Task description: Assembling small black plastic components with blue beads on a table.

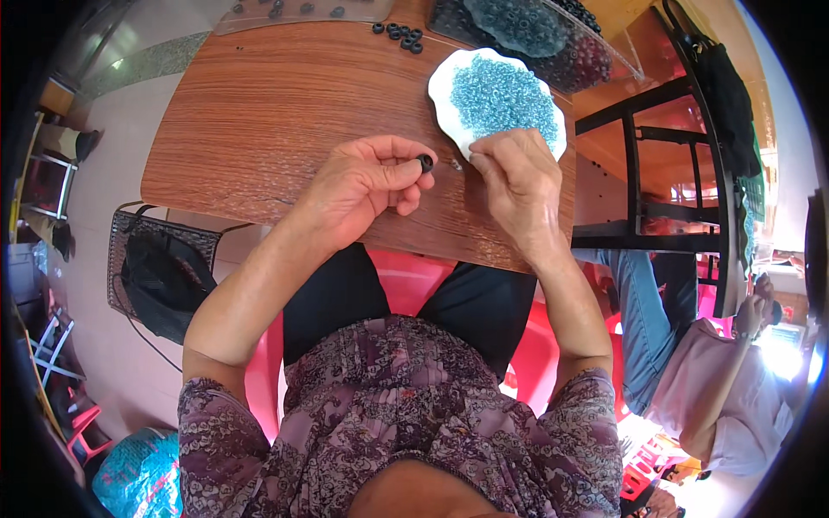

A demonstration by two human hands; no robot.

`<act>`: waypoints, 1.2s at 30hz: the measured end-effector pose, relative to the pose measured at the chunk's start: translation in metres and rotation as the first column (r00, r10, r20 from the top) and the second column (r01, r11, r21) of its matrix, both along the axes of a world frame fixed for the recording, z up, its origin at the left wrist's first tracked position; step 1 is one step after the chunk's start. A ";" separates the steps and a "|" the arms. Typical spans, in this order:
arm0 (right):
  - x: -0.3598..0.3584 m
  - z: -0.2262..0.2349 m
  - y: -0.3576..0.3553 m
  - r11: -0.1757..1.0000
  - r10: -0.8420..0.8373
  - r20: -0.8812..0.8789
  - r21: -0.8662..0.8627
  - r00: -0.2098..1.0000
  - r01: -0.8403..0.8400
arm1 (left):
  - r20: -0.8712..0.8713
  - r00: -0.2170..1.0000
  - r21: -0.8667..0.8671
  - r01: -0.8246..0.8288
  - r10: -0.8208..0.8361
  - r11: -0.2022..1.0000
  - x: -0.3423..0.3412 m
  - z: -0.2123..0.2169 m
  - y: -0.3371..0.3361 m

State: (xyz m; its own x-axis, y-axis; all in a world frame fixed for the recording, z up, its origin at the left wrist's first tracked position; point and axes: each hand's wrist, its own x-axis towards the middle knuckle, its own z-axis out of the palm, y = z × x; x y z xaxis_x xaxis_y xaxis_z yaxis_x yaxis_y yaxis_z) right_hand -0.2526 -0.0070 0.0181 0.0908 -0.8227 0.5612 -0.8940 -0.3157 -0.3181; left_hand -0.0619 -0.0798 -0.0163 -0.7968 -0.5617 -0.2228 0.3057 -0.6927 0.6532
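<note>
My left hand (367,183) is above the near part of the wooden table. Between thumb and forefinger it pinches a small black round part (425,163) with a hole in its end. To its right, my right hand (523,181) is closed in a pinch at the near rim of a white scalloped plate (442,86). Whatever lies between those fingertips is too small to make out. Tiny clear blue pieces (505,93) are heaped on the plate. A small clear piece (456,164) lies on the table between my hands.
Several black round parts (399,34) sit at the table's far side. Behind them are a shallow tray (363,12) and a clear bin (596,60) of dark parts. A black metal frame (635,173) stands right; a chair with a black bag (164,281) is left. Another person (717,388) sits at right.
</note>
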 end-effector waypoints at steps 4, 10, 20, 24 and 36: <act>-0.005 -0.006 -0.003 0.998 -0.052 -0.012 -0.043 0.999 0.051 | 0.018 1.000 0.012 -0.010 0.010 1.000 0.000 -0.001 0.000; 0.014 -0.017 0.012 0.993 0.050 -0.192 -0.096 0.980 -0.070 | -0.051 0.978 -0.001 -0.201 0.201 0.980 0.001 -0.005 -0.001; 0.040 -0.023 -0.019 1.000 0.003 -0.620 0.017 0.785 0.010 | -0.033 0.946 -0.050 -0.325 0.323 0.945 0.003 0.001 -0.003; 0.044 -0.016 -0.030 0.990 0.144 -0.657 0.094 0.740 -0.109 | -0.027 0.905 -0.109 -0.424 0.424 0.899 0.008 0.004 -0.010; 0.046 -0.010 -0.104 0.977 0.062 -0.866 0.155 0.496 0.148 | -0.012 0.894 -0.100 -0.447 0.449 0.889 0.010 -0.002 -0.017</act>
State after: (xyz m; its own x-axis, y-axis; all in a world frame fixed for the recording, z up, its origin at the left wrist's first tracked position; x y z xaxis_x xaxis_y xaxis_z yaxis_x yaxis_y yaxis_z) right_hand -0.2066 -0.1106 0.0081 0.4038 -0.9128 0.0610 -0.7623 -0.2989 0.5741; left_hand -0.0518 -0.0967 -0.0180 -0.4531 -0.8777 -0.1558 0.5606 -0.4165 0.7158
